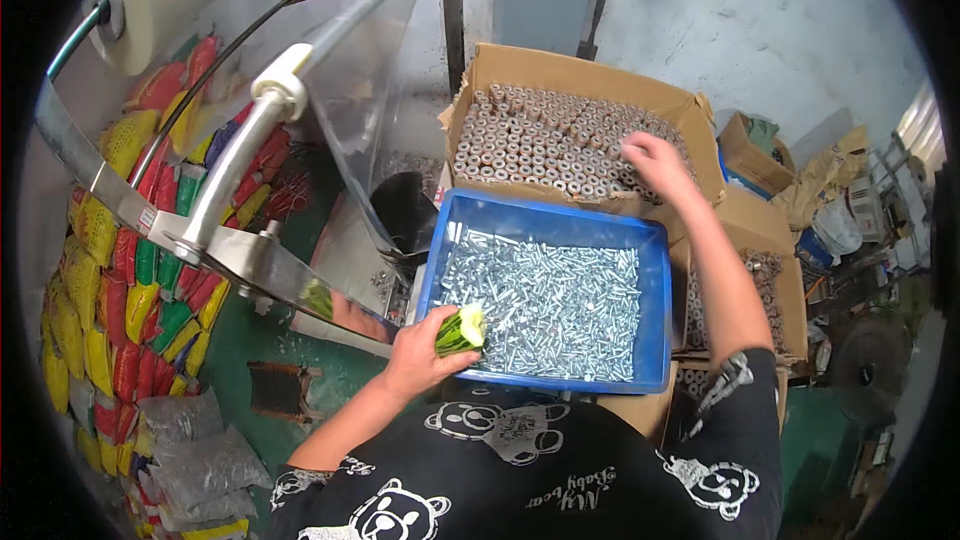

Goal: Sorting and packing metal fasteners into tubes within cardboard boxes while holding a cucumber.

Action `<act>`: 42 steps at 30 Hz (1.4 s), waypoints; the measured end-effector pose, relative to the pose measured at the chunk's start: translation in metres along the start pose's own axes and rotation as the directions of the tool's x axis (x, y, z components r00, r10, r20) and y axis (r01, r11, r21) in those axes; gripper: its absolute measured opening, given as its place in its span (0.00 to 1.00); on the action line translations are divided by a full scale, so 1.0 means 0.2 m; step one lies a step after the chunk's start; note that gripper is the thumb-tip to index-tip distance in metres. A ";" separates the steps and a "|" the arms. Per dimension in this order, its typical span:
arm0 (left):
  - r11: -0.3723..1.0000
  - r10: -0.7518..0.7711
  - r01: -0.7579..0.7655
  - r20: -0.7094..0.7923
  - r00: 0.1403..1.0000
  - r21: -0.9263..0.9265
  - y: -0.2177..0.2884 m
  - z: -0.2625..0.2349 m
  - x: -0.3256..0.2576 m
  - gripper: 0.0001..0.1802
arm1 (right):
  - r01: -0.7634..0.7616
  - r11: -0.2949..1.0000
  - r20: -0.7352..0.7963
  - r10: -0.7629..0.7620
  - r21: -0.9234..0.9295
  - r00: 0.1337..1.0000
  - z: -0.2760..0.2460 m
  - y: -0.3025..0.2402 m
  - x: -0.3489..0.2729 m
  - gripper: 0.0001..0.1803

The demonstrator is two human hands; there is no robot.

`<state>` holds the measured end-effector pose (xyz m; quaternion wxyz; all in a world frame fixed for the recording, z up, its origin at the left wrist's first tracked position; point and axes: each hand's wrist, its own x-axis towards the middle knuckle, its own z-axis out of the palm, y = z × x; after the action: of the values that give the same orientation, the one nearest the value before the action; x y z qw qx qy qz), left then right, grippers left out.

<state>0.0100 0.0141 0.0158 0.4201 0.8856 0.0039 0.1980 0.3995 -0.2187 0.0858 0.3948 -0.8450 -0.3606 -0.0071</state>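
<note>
My left hand (421, 352) is wrapped round a green cucumber (459, 331) whose pale, bitten-looking end faces right. It is held over the left front corner of a blue plastic tub (655, 315). Loose, shiny metal screws or pins (550, 305) cover the tub's bottom. Reaching past the tub, my right hand (655, 162) is above the right part of an open cardboard box (560, 68). Its fingers are curled together, and what they hold, if anything, cannot be made out. Small ring-ended metal cylinders (530, 150) stand upright in rows in that box.
Left of the tub stands a machine with a metal-framed clear guard (350, 90) and a dark chute (404, 210). Colourful filled sacks (130, 340) are piled at far left. Another cardboard box (785, 290) of metal parts sits by my right arm. A fan (865, 370) stands farther right.
</note>
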 end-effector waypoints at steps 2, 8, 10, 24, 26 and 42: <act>0.991 -0.093 0.092 0.002 0.996 0.093 0.00 0.00 0.01 0.34 | 0.074 0.987 0.060 -0.066 -0.145 0.996 0.29 -0.23 0.25 0.14; 0.975 -0.188 0.178 0.065 0.980 0.131 0.02 0.00 0.04 0.32 | 0.258 0.621 0.245 -0.108 -0.740 0.964 0.95 -0.42 0.87 0.13; 0.978 -0.163 0.153 0.063 0.985 0.143 0.01 0.01 0.06 0.33 | 0.249 0.600 0.204 -0.144 -0.760 0.968 1.08 -0.33 0.99 0.13; 0.975 -0.207 0.201 0.057 0.977 0.094 -0.03 -0.01 0.05 0.33 | 0.091 0.208 0.078 -0.070 -0.974 0.995 1.32 -0.37 1.09 0.14; 0.969 -0.219 0.212 0.045 0.975 0.128 -0.03 -0.02 0.05 0.33 | 0.222 0.218 0.247 0.098 -0.950 0.964 1.27 -0.46 1.09 0.10; 0.981 -0.172 0.172 -0.009 0.985 0.085 -0.01 0.03 0.05 0.32 | 0.248 0.292 0.373 0.534 -0.924 0.759 0.98 -0.42 1.04 0.07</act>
<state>0.0223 0.0124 0.0140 0.3975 0.8989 0.0892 0.1615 0.4481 0.0745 0.0670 -0.3265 -0.8874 -0.3087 0.1032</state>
